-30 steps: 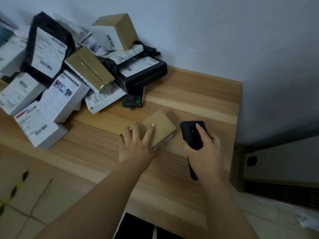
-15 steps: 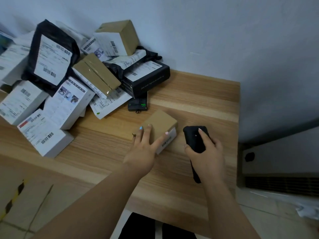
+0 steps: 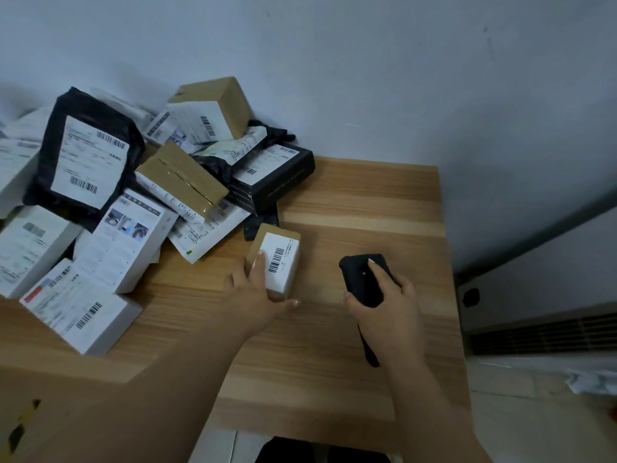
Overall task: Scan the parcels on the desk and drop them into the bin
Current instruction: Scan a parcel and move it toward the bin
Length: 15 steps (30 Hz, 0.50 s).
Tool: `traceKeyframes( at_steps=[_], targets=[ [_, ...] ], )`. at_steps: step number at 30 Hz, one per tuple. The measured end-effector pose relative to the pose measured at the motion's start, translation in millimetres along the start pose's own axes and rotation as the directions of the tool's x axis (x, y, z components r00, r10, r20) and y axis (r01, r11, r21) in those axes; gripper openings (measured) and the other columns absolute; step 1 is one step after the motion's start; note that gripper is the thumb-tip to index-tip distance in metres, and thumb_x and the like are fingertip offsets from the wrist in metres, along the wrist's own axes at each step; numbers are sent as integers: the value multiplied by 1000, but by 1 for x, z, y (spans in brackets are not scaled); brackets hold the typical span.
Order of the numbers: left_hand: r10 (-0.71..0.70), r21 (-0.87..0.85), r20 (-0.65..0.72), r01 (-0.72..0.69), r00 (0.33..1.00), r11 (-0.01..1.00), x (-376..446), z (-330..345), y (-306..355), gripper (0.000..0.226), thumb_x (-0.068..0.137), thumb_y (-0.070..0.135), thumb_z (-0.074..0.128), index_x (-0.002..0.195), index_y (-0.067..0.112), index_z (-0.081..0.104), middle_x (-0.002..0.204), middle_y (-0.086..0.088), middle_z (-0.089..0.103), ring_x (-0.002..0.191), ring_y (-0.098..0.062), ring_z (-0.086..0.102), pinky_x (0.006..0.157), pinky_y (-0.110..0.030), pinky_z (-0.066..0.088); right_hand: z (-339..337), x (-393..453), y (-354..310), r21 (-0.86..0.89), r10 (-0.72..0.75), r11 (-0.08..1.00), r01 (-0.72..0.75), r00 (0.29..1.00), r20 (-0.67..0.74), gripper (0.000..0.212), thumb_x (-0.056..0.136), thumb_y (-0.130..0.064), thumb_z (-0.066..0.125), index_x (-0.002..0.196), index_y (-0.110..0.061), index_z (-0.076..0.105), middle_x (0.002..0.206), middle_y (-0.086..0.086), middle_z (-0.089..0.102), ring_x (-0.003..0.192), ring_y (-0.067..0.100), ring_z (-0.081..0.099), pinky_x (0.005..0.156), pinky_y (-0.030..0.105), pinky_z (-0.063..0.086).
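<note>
L hand point(image 3: 257, 292) grips the small brown parcel point(image 3: 275, 262) from its near-left side, fingers curled on the left edge, thumb stretched along the desk below it. The parcel sits on the wooden desk point(image 3: 367, 208) with its white barcode label point(image 3: 279, 259) facing up, just right of the heap. R hand point(image 3: 389, 295) is clenched round the black handheld scanner point(image 3: 362, 279), index finger on top near the button, scanner head aimed fwd, close to the parcel but apart from it

Step in hand, as I read it: label presented, scan about to happen. Next move calls for swinging the scanner onto the barcode w/ the parcel held flat, then carrying it to the bin; no bin clearly in view, maybe the cardboard at lower left, can't tell

Behind: pile of parcels point(image 3: 133, 202) against the wall, approx 10+ left to do, incl 1 black mailer bag point(image 3: 83, 155) and 1 black box point(image 3: 277, 175)
</note>
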<state>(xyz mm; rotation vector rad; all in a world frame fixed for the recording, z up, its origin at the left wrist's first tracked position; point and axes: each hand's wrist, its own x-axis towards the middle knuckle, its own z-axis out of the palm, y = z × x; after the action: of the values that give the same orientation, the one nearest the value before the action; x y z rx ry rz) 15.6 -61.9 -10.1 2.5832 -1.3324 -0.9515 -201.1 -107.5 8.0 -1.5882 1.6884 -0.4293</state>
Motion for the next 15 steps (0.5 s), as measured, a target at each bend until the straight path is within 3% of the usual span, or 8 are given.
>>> traceKeyframes(
  at_steps=[3, 7, 10, 15],
  targets=[
    [-26, -40, -77, 23, 997, 999, 5, 8, 1, 112, 74, 71, 66, 156, 29, 1, 159, -11, -3, 144, -34, 7, 114, -52, 27, 4, -2, 1, -19, 19, 1000, -19, 1000, -11, 72, 85, -46, 72, 148, -45, 38, 146, -8, 36, 120, 15, 50, 94, 41, 52],
    [-48, -95, -195, 30, 980, 995, 15, 14, 4, 89, 82, 60, 65, 151, 27, 18, 155, -17, 13, 137, -38, 20, 109, -49, 29, 9, -7, 1, -22, 35, 999, -36, 999, -26, 71, 85, -44, 72, 148, -45, 38, 147, -6, 35, 121, 16, 50, 93, 36, 50],
    [-39, -114, -162, 21, 986, 993, 20, 8, 2, 82, 85, 52, 65, 149, 31, 19, 148, -18, 24, 132, -38, 28, 107, -47, 30, 10, -14, 2, -75, 28, 997, -29, 999, -19, 71, 86, -45, 70, 149, -45, 37, 146, -6, 35, 121, 16, 50, 92, 35, 49],
    [53, -90, -134, -65, 990, 994, 12, -20, -14, 82, 85, 53, 64, 151, 45, 17, 147, -14, 24, 129, -34, 38, 107, -46, 40, 8, -38, -2, -167, -58, 984, 65, 997, 45, 69, 86, -47, 69, 148, -49, 37, 148, -8, 34, 125, 14, 47, 95, 37, 51]
  ],
)
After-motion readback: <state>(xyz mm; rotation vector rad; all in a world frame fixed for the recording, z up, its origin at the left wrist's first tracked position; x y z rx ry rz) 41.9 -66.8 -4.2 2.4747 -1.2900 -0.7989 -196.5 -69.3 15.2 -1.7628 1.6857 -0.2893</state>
